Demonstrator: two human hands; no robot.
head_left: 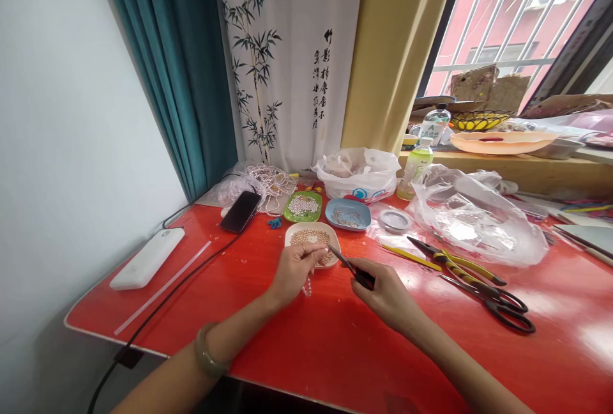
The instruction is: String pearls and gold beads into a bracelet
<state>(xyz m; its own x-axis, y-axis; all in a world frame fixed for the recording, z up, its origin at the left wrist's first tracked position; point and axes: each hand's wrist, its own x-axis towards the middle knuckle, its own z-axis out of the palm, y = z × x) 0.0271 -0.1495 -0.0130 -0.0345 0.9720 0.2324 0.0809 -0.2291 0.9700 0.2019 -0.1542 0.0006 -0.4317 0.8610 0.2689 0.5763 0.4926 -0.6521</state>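
Observation:
My left hand (294, 273) is closed in a pinch on a short strand of clear pinkish beads (307, 286), which hangs below the fingers. My right hand (385, 292) grips a small pair of pliers (341, 258) with dark handles. Their narrow tips meet the left fingertips, where any fine part is too small to make out. Both hands are over the front of a cream dish (288, 235) of gold beads. Behind it stand a green dish (288, 214) of pale beads and a blue dish (331, 216) with small metallic pieces.
On the right lie yellow tweezers (412, 257), larger yellow-black pliers (454, 264), black scissors (498, 305) and a clear plastic bag (483, 222). To the left are a phone (241, 211), a white power bank (147, 259) and a black cable (179, 296). Bead strands (272, 184) lie behind.

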